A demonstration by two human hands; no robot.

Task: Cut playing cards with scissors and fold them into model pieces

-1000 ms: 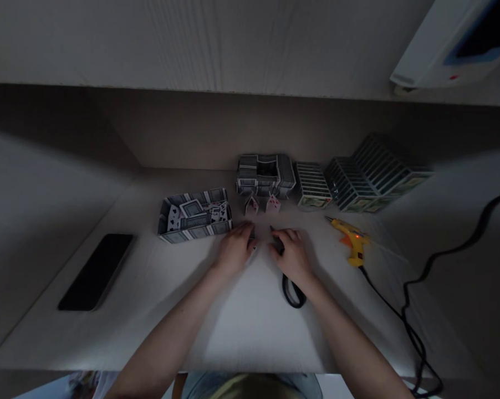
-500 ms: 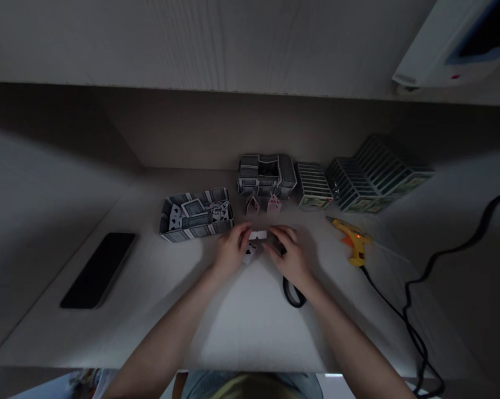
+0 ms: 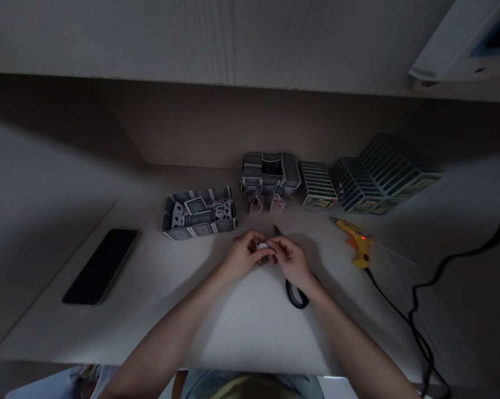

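Note:
My left hand [image 3: 242, 256] and my right hand [image 3: 292, 260] meet over the middle of the desk, fingers pinched around a small white playing card piece [image 3: 262, 245]. Most of the piece is hidden by the fingers. Under my right hand lies a pair of scissors [image 3: 296, 299]; a black handle loop and the dark tip show. Just beyond the hands stand two small folded playing cards [image 3: 277, 203], red-marked. To the left of my left hand, an open box made of cards [image 3: 200, 227] holds loose playing cards [image 3: 195, 206].
A yellow glue gun [image 3: 360, 244] with a lit orange light lies at right, its black cable [image 3: 414, 299] trailing forward. A phone [image 3: 101, 267] lies at left. Card-built structures [image 3: 270, 172] and striped card blocks [image 3: 370, 177] stand at the back. A shelf [image 3: 233, 44] overhangs the desk.
Both hands have come together, and the right fingers now close on the card piece with the left. The club-marked card part seen below it is now hidden. The view has shifted slightly.

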